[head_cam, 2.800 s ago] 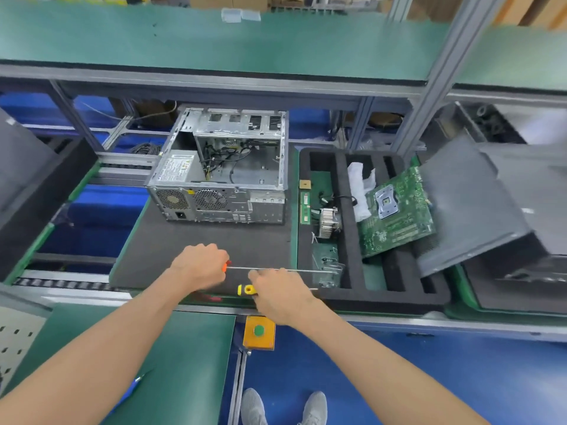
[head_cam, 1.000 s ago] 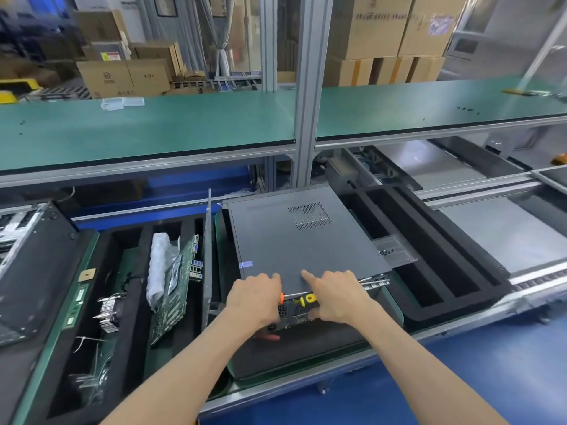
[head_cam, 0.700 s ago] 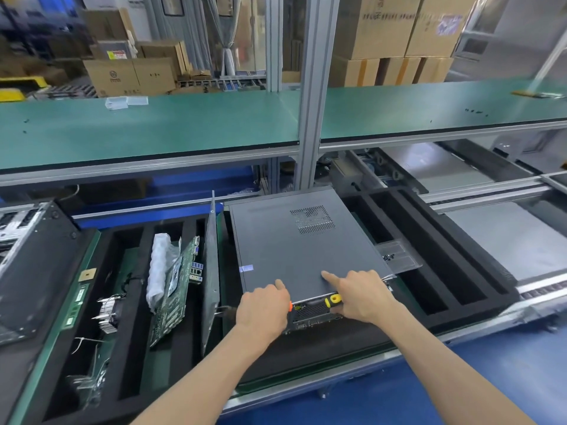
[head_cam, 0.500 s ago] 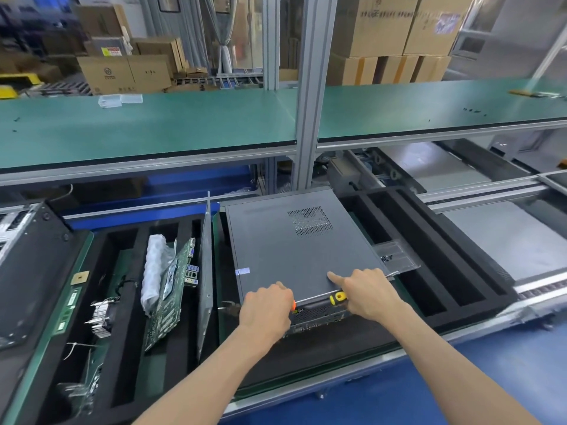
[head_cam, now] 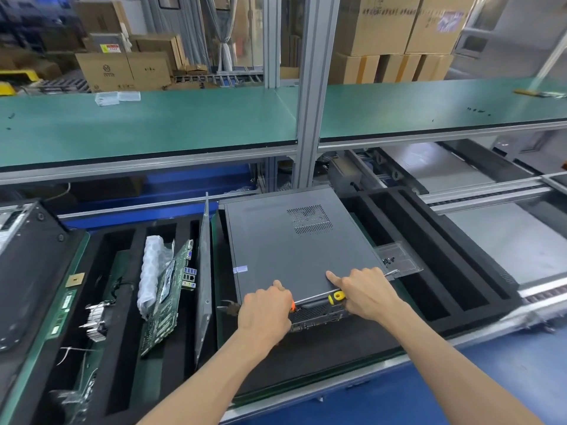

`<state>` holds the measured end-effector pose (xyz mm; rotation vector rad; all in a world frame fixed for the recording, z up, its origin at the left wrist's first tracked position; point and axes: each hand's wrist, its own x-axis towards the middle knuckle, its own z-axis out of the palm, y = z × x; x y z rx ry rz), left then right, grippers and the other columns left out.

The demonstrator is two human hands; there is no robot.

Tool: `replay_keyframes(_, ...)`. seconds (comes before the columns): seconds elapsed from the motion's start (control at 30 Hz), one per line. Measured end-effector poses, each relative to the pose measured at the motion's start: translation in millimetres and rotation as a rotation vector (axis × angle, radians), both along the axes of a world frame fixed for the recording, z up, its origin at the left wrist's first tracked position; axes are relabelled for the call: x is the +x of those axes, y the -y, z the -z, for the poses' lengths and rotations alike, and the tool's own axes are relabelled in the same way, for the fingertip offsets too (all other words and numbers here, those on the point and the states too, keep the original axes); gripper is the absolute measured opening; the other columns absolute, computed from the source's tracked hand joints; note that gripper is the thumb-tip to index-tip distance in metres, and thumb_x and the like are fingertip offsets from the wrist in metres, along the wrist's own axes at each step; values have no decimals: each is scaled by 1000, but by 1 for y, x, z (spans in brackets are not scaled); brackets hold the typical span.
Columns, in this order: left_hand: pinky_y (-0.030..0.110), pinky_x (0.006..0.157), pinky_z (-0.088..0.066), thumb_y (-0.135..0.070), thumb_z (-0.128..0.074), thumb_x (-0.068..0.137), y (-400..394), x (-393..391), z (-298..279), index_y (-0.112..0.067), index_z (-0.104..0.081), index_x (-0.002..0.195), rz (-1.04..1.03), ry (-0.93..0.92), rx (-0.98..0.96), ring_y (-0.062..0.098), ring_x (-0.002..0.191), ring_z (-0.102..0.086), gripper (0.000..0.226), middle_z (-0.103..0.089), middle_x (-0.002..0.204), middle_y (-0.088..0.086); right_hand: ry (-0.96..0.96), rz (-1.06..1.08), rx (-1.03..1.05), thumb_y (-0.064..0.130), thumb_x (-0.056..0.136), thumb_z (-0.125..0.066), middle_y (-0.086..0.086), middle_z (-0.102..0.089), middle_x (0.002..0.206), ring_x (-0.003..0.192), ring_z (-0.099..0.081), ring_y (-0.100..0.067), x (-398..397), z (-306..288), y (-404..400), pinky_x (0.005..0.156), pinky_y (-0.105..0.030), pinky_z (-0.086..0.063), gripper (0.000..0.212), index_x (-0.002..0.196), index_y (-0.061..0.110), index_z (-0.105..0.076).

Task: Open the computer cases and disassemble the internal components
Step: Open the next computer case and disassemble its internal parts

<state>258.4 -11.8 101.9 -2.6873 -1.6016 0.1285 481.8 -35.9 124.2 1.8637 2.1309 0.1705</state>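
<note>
A closed dark grey computer case (head_cam: 294, 240) lies flat on a black mat, its vented side panel facing up. My left hand (head_cam: 265, 308) grips an orange-handled tool at the case's near left corner, thumb on the panel edge. My right hand (head_cam: 366, 294) holds a yellow-handled screwdriver (head_cam: 336, 296) against the near right corner, with the index finger laid on the panel. The rear ports of the case show just below both hands.
A black foam tray (head_cam: 129, 302) to the left holds a green motherboard (head_cam: 167, 296), a heatsink (head_cam: 98, 319) and bubble wrap. An upright grey side panel (head_cam: 205, 271) stands between tray and case. An empty foam tray (head_cam: 445, 271) lies to the right. A green shelf (head_cam: 153, 124) runs overhead.
I turned from the open case on the left to this closed one. Over the last second both hands shifted slightly along its near edge; the right index finger now lies on the panel.
</note>
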Motion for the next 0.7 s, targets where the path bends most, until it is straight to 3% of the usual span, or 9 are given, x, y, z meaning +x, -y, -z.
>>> replay_keyframes(0.27,34,61,-37,-6,-58,78,-21,1,2,-3,-52,133,-30,-9,31,36,86,-70,55,-70,95,9,4,0,-4,20,91,-53,-7,-63,88,82,-66,-31,-3,-2,-22,62,-34,-38,70,156,29,-29)
replay_keyframes(0.43,34,59,-38,-9,-58,79,-37,2,1,-7,-53,129,-52,-21,29,34,84,-71,50,-70,93,7,-3,-10,-1,17,91,-52,-2,-45,74,77,-64,-29,-4,-5,-37,61,-32,-36,68,155,27,-32)
replay_keyframes(0.63,34,60,-39,-11,-60,81,-56,6,2,-9,-53,125,-73,-30,32,34,87,-71,45,-69,96,6,-11,-25,45,17,88,-54,-5,-61,81,75,-64,-32,-1,-3,-55,56,-32,-30,65,150,29,-39)
replay_keyframes(0.7,35,60,-38,-10,-59,81,-62,9,1,-9,-54,123,-80,-35,31,34,88,-70,43,-69,97,7,2,-22,59,16,86,-54,-2,-54,73,67,-59,-31,1,-2,-61,51,-29,-22,65,149,29,-42)
